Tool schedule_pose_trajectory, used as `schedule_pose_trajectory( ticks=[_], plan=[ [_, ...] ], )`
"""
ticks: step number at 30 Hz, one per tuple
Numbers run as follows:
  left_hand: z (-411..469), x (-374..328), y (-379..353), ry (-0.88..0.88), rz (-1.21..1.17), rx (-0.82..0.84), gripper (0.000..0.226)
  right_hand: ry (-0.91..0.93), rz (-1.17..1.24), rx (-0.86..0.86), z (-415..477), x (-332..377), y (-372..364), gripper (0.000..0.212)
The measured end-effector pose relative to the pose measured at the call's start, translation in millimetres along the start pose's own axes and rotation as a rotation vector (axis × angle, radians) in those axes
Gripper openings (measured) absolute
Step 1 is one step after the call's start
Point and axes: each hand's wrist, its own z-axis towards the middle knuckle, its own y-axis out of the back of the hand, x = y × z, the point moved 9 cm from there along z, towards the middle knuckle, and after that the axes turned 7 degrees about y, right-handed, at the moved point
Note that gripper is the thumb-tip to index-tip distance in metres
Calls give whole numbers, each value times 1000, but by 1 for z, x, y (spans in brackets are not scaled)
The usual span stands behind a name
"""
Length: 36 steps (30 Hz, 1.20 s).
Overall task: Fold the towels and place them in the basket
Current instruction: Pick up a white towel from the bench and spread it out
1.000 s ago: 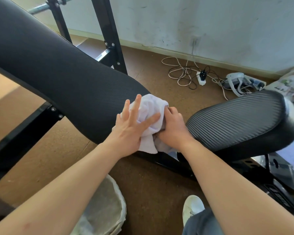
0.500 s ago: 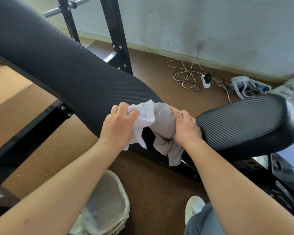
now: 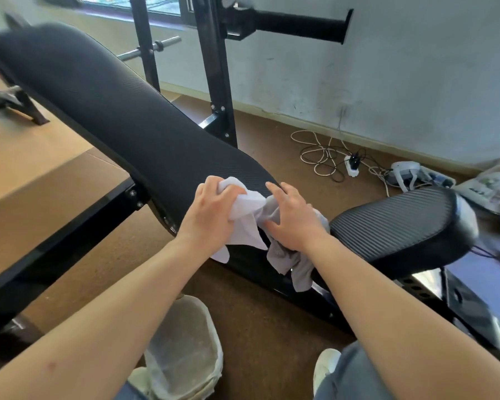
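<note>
My left hand [image 3: 211, 210] clenches the crumpled white cloth towel [image 3: 248, 203] on the black padded bench [image 3: 127, 125]; my right hand [image 3: 293, 219] seems to press it flat. Its dangling ends could drag it off.

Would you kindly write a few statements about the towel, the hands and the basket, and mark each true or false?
1. The left hand grips the towel. True.
2. The towel lies folded inside the basket. False: it is bunched on the bench, with part hanging over the edge.
3. The basket stands on the floor below the person's arms. True.
4. The right hand is lifted clear of the towel. False: it rests on the towel.
5. The cables lie on the bench. False: they lie on the floor by the wall.
</note>
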Motion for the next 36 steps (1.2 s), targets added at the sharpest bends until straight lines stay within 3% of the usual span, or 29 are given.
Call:
schedule_pose_trajectory(
  ticks=[3,7,11,16,23,27,31,35,36],
  plan=[
    [-5,-3,12,-27,-57,-1,39,86,153,10,4,26,0,62],
    [-11,3,27,-82,-143,43,47,217,229,-78,1,55,14,14],
    [-22,17,43,-82,-212,95,51,139,445,-147,-4,68,30,9],
    [-28,52,64,159,-375,106,15,115,650,-228,-4,86,47,14],
    [-26,87,116,156,-268,-77,13,197,404,-45,-5,122,53,8],
    [-32,107,142,180,-174,-96,20,194,337,127,-11,141,43,14],
    [-42,125,160,223,-179,2,30,195,224,262,-19,151,35,13],
    [-47,140,170,165,-121,155,5,215,139,276,-21,154,34,9],
    [-47,146,175,171,-86,144,8,207,125,297,-22,152,32,10]
  ],
)
